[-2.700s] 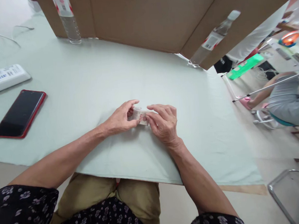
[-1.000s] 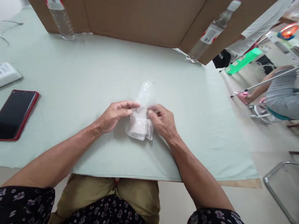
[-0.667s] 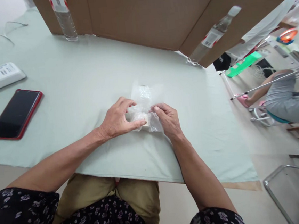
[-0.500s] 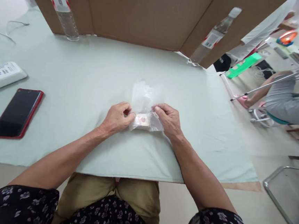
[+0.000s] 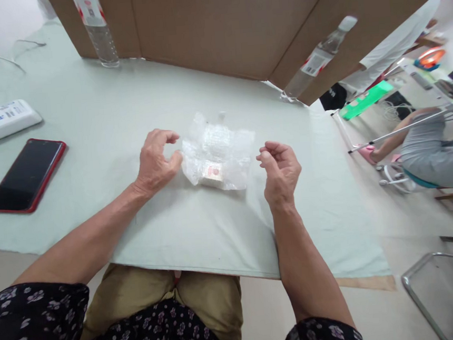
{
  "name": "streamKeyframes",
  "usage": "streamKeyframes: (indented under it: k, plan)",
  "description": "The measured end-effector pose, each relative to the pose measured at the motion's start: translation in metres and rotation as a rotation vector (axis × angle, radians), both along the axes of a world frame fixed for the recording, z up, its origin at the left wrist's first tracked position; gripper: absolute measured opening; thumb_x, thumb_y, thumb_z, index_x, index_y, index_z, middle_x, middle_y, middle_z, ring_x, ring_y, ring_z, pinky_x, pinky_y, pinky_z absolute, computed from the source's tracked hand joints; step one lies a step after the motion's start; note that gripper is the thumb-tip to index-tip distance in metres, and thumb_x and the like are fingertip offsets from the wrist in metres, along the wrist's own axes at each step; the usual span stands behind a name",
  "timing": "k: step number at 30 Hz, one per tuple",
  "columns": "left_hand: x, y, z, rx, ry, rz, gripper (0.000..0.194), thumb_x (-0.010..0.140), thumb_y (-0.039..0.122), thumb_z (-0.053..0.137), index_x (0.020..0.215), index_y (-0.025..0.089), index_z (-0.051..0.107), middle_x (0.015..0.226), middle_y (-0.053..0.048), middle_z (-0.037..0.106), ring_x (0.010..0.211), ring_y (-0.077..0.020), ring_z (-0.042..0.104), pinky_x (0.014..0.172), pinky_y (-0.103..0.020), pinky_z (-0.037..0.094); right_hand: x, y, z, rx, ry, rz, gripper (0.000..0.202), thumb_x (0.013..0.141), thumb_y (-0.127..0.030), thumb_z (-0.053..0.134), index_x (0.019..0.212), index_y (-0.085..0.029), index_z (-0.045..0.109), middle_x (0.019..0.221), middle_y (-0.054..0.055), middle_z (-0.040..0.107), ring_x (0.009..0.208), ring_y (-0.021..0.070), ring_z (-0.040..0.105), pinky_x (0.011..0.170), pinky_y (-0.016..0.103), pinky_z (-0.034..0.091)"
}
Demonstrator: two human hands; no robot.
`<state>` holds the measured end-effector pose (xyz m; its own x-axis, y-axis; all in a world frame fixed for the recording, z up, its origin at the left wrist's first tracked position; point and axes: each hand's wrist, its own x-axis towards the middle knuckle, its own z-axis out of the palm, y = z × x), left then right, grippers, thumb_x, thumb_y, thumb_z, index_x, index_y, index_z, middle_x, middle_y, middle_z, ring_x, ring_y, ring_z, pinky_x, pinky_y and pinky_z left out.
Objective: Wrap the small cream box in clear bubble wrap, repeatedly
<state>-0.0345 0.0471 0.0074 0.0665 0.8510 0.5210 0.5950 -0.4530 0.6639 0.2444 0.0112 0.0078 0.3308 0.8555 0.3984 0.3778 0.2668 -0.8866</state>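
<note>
A small pale box with a red mark (image 5: 213,171) lies on a sheet of clear bubble wrap (image 5: 235,150), spread out on the cloth in front of me. My left hand (image 5: 157,157) is just left of the wrap, thumb and fingers apart, its thumb tip close to the wrap's edge; whether it touches cannot be made out. To the right, my right hand (image 5: 282,173) is raised clear of the wrap, its fingers loosely curled and nothing visible in them.
A phone in a red case (image 5: 24,176) and a white power strip-like device (image 5: 4,123) lie at left. Two water bottles (image 5: 103,46) (image 5: 318,61) stand against the brown cardboard (image 5: 206,29) behind. At far right, a seated person's leg (image 5: 425,136) shows near a metal chair frame (image 5: 412,275).
Both hands have let go of the bubble wrap and moved outward, left and right. The wrap has spread open wider around the box.
</note>
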Motion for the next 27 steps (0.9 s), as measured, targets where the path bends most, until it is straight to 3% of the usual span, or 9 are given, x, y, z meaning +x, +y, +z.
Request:
streamKeyframes:
  k: [3,7,11,14,16,18,22,24,27]
  plan:
    - [0.008,-0.010,-0.001,0.126,0.149,-0.219,0.040,0.082,0.030,0.058,0.121,0.018,0.060,0.118,-0.011,0.069,0.116,-0.0284,0.061,0.104,-0.048,0.049,-0.014,-0.015,0.013,-0.043,-0.210,0.193,0.038,0.087,-0.049,0.067,0.115,-0.025,0.066,0.112,0.007,0.073,0.099,0.0233,0.070,0.092,0.045,0.056]
    - [0.010,-0.013,-0.003,0.065,0.259,-0.339,0.067,0.085,0.044,0.062,0.144,0.015,0.047,0.134,-0.016,0.063,0.133,-0.0345,0.052,0.113,-0.053,0.041,-0.024,-0.021,0.015,-0.120,-0.363,0.260,0.042,0.081,-0.040,0.075,0.120,-0.024,0.068,0.112,0.008,0.075,0.101,0.0252,0.069,0.096,0.048,0.053]
    - [0.001,-0.013,0.009,-0.188,0.154,-0.432,0.063,0.093,0.055,0.054,0.143,0.017,0.051,0.095,-0.007,0.072,0.093,-0.0255,0.067,0.087,-0.040,0.054,-0.014,-0.023,0.029,-0.168,-0.199,0.587,0.014,0.089,-0.029,0.063,0.092,-0.022,0.075,0.093,0.004,0.077,0.088,0.0190,0.070,0.086,0.036,0.054]
    - [-0.006,-0.013,0.024,-0.426,-0.021,-0.611,0.055,0.102,0.055,0.037,0.134,0.016,0.059,0.065,0.001,0.062,0.061,-0.0165,0.062,0.065,-0.030,0.051,-0.009,-0.025,0.042,-0.436,-0.281,1.002,0.016,0.089,-0.030,0.065,0.095,-0.021,0.077,0.088,0.003,0.077,0.082,0.0167,0.070,0.076,0.030,0.053]
    - [-0.008,-0.012,0.028,-0.586,0.019,-0.678,0.049,0.102,0.052,0.039,0.122,0.017,0.065,0.063,0.002,0.061,0.053,-0.0140,0.059,0.059,-0.028,0.049,-0.010,-0.025,0.044,-0.623,-0.415,1.140,0.018,0.088,-0.031,0.067,0.098,-0.020,0.077,0.083,0.002,0.077,0.074,0.0151,0.067,0.067,0.027,0.050]
    - [-0.006,-0.011,0.026,-0.598,0.184,-0.604,0.035,0.094,0.042,0.052,0.110,0.016,0.070,0.060,0.003,0.059,0.050,-0.0127,0.056,0.055,-0.026,0.045,-0.011,-0.025,0.043,-0.678,-0.470,1.110,0.017,0.088,-0.032,0.065,0.092,-0.019,0.077,0.077,0.000,0.074,0.068,0.0135,0.063,0.062,0.026,0.047]
    - [0.003,-0.012,0.015,-0.318,0.415,-0.471,0.037,0.083,0.035,0.060,0.115,0.017,0.070,0.078,-0.002,0.068,0.073,-0.0195,0.064,0.069,-0.032,0.049,-0.013,-0.022,0.034,-0.448,-0.357,0.721,0.022,0.091,-0.038,0.063,0.088,-0.020,0.074,0.075,0.001,0.070,0.067,0.0143,0.060,0.064,0.028,0.048]
    - [0.007,-0.014,0.011,-0.199,0.446,-0.449,0.048,0.082,0.039,0.062,0.125,0.017,0.064,0.105,-0.009,0.071,0.098,-0.0269,0.066,0.084,-0.039,0.052,-0.016,-0.021,0.027,-0.269,-0.351,0.533,0.025,0.088,-0.044,0.067,0.100,-0.023,0.073,0.093,0.004,0.074,0.080,0.0184,0.065,0.070,0.032,0.052]
    - [0.010,-0.016,0.005,-0.160,0.498,-0.486,0.070,0.080,0.047,0.068,0.141,0.018,0.050,0.140,-0.016,0.059,0.129,-0.0346,0.054,0.107,-0.049,0.045,-0.028,-0.019,0.008,-0.137,-0.464,0.442,0.053,0.081,-0.048,0.074,0.128,-0.028,0.064,0.136,0.009,0.066,0.115,0.0280,0.063,0.093,0.045,0.054]
